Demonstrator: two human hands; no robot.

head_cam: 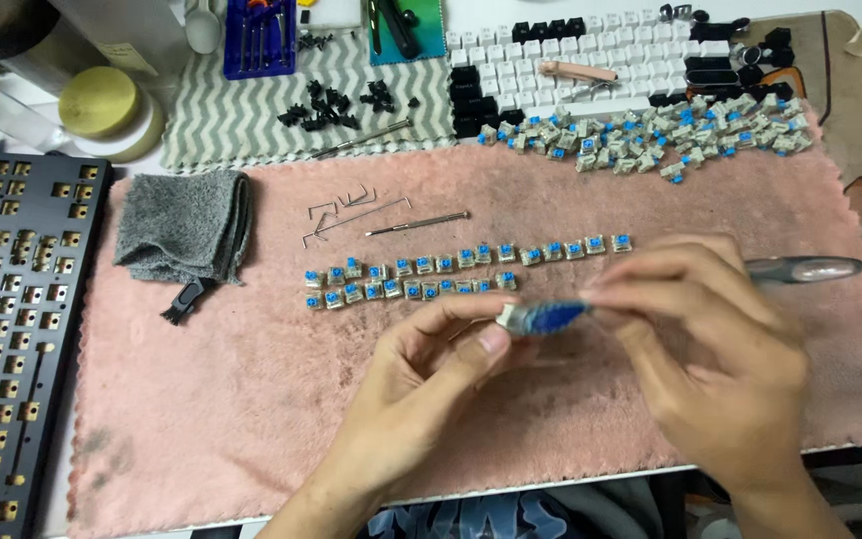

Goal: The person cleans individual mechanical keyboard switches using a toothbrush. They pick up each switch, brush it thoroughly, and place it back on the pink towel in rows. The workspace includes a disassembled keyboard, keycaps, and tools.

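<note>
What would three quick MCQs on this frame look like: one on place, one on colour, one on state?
1. Where does the grey cloth lie?
A. on the pink mat's left part
B. on the keycaps
C. under the right hand

2. What colour are the stems of the switches in the rows?
A. red
B. blue
C. green

3. How is the switch between the hands held?
A. lying loose on the mat
B. pinched by fingers of both hands
C. seated in the black plate

Key: 1 A, the cloth sits on the pink mat near the black plate. 2 B, each stem shows blue. 3 B, the left hand and right hand both grip it above the mat.
</note>
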